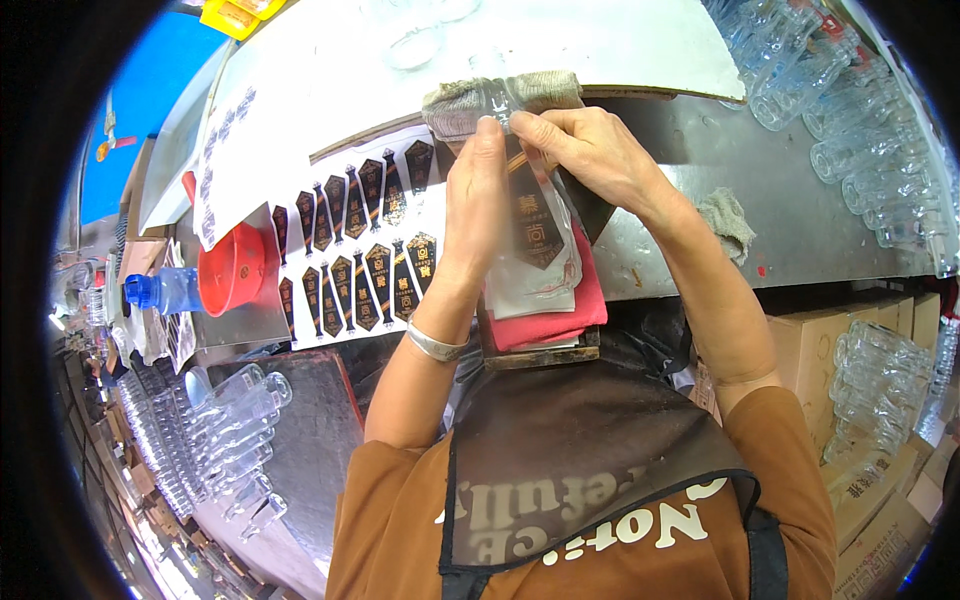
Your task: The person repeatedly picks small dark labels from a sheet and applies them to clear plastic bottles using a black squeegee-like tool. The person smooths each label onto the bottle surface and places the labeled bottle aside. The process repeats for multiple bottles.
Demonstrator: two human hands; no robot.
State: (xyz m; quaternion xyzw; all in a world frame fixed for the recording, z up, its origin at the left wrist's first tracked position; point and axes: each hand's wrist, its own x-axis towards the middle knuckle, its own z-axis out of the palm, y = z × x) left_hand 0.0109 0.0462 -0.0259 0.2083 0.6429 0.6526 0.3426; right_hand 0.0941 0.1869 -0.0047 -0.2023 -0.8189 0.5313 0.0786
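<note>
My left hand (478,190) and right hand (590,150) both pinch a clear glass bottle (535,215) bearing a dark, pointed, gold-edged label, above red cloth (560,315).

Short rust-brown sleeves, forearms bare. Thin silver bangle (436,345) on the left wrist. Dark brown apron (590,460) over the shirt, black-edged bib, pale cream lettering across its lower part. No gloves on either hand.

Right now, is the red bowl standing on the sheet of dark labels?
No, the red bowl stands left of the label sheet, on the metal surface.
</note>
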